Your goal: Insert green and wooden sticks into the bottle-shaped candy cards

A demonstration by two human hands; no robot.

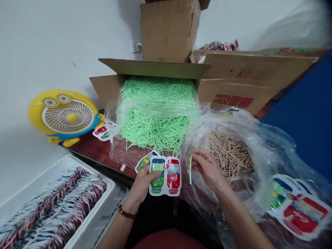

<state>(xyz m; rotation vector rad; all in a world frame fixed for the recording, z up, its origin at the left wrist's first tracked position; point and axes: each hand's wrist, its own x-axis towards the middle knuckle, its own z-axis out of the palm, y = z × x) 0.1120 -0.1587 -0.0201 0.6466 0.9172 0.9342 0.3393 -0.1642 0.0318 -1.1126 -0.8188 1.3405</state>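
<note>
My left hand (142, 184) is closed on a double candy packet (173, 178), one half a green soda can, the other a red cola can. The packet's printed face is turned up toward me, and another packet (144, 160) lies partly behind it. Between the fingertips of my right hand (205, 166) hangs a thin green candy stick (191, 170), upright and apart from the packet. A heap of similar green sticks (157, 124) fills a plastic-lined carton in front of my hands. Beside my right hand, brown sticks (230, 154) lie in a clear plastic bag (266, 142).
A white foam box (63, 162) at lower left holds rows of packets. A yellow fan (70, 115) stands at the left. More packets (301, 212) lie on plastic at right. Cardboard boxes (169, 30) stand behind, against the wall.
</note>
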